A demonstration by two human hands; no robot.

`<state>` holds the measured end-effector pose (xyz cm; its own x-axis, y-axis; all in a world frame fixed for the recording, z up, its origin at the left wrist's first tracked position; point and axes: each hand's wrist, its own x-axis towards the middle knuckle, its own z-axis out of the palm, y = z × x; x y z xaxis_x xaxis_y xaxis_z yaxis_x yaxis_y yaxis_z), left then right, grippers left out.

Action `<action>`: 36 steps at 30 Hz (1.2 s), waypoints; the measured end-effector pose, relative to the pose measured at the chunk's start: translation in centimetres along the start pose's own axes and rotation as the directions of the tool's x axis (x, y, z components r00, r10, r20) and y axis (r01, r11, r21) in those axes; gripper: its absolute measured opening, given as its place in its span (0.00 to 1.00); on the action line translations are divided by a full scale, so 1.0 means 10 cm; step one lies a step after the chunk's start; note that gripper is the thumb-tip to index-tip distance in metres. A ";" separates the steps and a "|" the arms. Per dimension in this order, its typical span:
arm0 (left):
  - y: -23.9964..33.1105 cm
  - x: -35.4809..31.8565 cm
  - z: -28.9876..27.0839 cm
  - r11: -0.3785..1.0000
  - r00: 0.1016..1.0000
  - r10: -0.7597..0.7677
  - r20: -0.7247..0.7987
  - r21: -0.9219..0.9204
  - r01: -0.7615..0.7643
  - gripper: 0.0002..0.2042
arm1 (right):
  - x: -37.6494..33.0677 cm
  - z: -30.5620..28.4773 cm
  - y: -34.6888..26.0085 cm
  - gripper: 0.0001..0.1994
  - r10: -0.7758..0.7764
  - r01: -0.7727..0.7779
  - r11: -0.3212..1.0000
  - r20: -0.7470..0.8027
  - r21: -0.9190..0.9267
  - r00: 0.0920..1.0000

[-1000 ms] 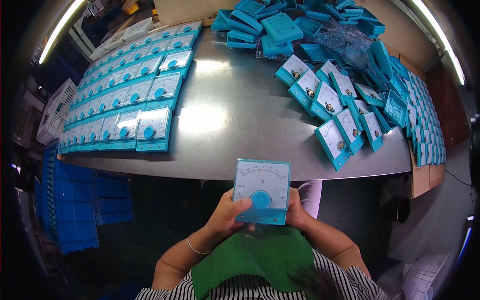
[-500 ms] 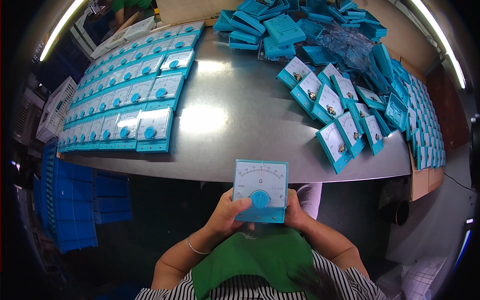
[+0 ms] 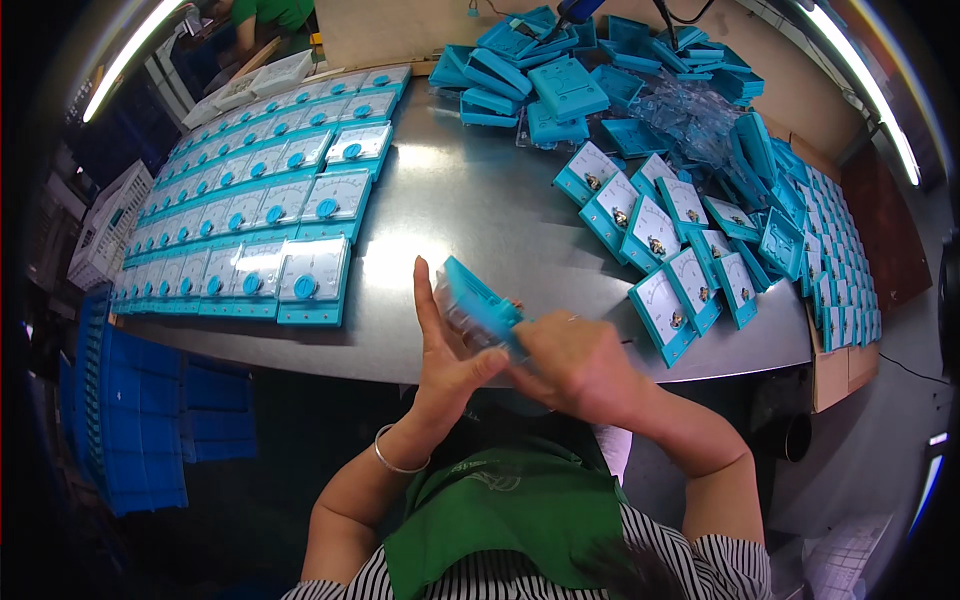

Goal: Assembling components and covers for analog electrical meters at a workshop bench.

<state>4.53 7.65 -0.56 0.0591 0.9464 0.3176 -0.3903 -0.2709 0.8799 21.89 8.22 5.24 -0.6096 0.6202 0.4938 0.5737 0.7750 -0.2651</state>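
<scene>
Over the table's front edge, a teal dial meter [image 3: 472, 303] is tipped on edge between my hands, partly blurred. My left hand [image 3: 447, 372] supports it from the left, index finger pointing up and thumb beneath. My right hand [image 3: 585, 365] is closed on its right side, fingers curled; the fingertips are partly hidden. The meter's dial face cannot be made out at this angle. To the right on the table lie several open-faced meter units [image 3: 662, 312] with white dial plates and brass-coloured parts.
Rows of finished-looking meters with blue knobs [image 3: 305, 286] cover the table's left side. Teal casings [image 3: 568, 85] and clear covers [image 3: 690, 120] are heaped at the back right. More dial units [image 3: 838, 260] stand far right. Blue crates [image 3: 140, 410] are at lower left. Another person's green sleeve [image 3: 270, 12] shows at top left.
The meter went from face-up, held in both hands near my body, to tipped on edge farther over the table. My right hand moved across its side; a dark tool-like object appeared at the top.
</scene>
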 end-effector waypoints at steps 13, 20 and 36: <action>-0.23 0.11 -0.34 0.874 0.970 -0.213 0.118 -0.420 0.243 0.56 | 0.53 -0.35 2.92 0.06 0.505 -0.497 0.680 -0.148 -0.539 0.850; -0.24 0.12 -0.32 0.878 0.965 -0.235 0.114 -0.401 0.261 0.55 | 0.79 -0.06 3.32 0.11 0.628 -0.451 0.555 -0.004 -0.699 0.778; 0.01 -0.04 -0.33 0.850 0.970 -0.240 0.032 -0.477 0.226 0.57 | 0.41 -0.23 0.87 0.12 0.615 -0.669 0.051 0.505 0.741 0.606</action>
<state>1.48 7.78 -1.80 0.1803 0.9777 0.1081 -0.7562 0.0675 0.6509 25.58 17.21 6.89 -0.2931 0.9137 -0.2816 0.0317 -0.2850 -0.9580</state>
